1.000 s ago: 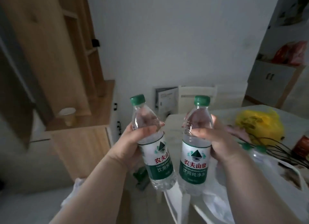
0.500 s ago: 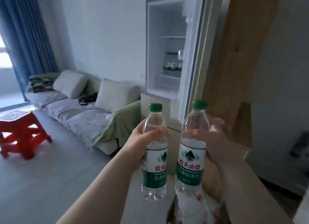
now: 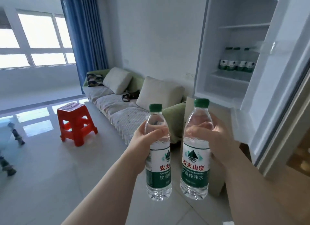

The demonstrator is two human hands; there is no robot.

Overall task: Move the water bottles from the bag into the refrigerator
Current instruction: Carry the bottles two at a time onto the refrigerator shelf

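Note:
My left hand (image 3: pixel 142 144) grips a clear water bottle (image 3: pixel 158 171) with a green cap and a green-and-white label, held upright. My right hand (image 3: pixel 218 141) holds a second, identical bottle (image 3: pixel 195 166) upright beside it. Both bottles hang in front of me over the floor. The refrigerator (image 3: pixel 234 84) stands open at the upper right, its white door (image 3: pixel 276 90) swung toward me. Several matching bottles (image 3: pixel 236 63) stand in a row on a middle shelf inside. The bag is out of view.
A sofa (image 3: pixel 127 107) with cushions runs along the wall left of the refrigerator. A red plastic stool (image 3: pixel 75 122) stands on the tiled floor at the left. Blue curtains (image 3: pixel 83 32) hang by a bright window. A wooden cabinet edge (image 3: pixel 300 154) sits far right.
My view has swung left from the table and bag, past the wooden cabinet, to the living room and the open refrigerator, which is larger and closer now. Both hands still hold their bottles.

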